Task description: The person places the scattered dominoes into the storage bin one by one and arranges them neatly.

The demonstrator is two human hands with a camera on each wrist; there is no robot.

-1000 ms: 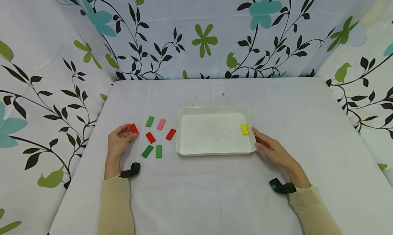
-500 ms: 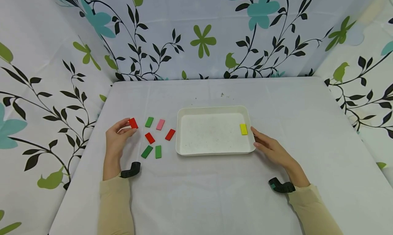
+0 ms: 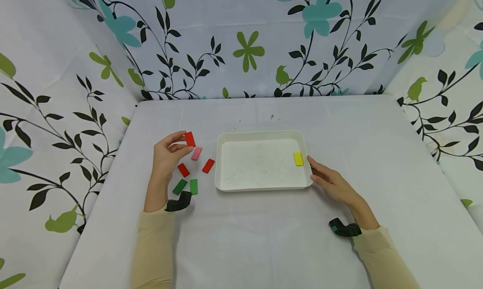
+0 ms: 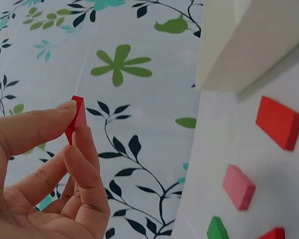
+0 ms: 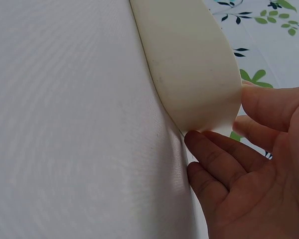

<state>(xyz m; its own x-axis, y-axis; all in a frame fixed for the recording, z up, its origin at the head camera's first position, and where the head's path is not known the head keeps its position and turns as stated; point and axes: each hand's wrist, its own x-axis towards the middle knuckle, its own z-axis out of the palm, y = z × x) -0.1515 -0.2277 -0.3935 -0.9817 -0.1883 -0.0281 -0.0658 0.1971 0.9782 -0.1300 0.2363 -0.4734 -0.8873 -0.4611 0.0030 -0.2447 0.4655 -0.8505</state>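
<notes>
My left hand (image 3: 166,157) pinches a red domino-like block (image 3: 190,139) between thumb and fingertips, raised above the table. The left wrist view shows this red block (image 4: 77,118) edge-on at the fingertips. Below and right of that hand lie a pink block (image 3: 196,153), two red blocks (image 3: 183,170), (image 3: 208,165) and two green blocks (image 3: 180,186), (image 3: 194,186). With fairly straight fingers, my right hand (image 3: 332,182) touches the right end of a shallow white tray (image 3: 264,187). Inside the tray near that end lies a yellow block (image 3: 298,159). In the right wrist view, fingertips (image 5: 193,139) rest against the tray's outer wall.
A white cloth covers the table (image 3: 256,238). Small dark specks (image 3: 272,117) lie behind the tray. Leaf-patterned curtains (image 3: 249,50) hang behind and at both sides.
My left hand has moved right and away from me, carrying the red block over the place where a green block lay in view. My right hand stays at the tray's end.
</notes>
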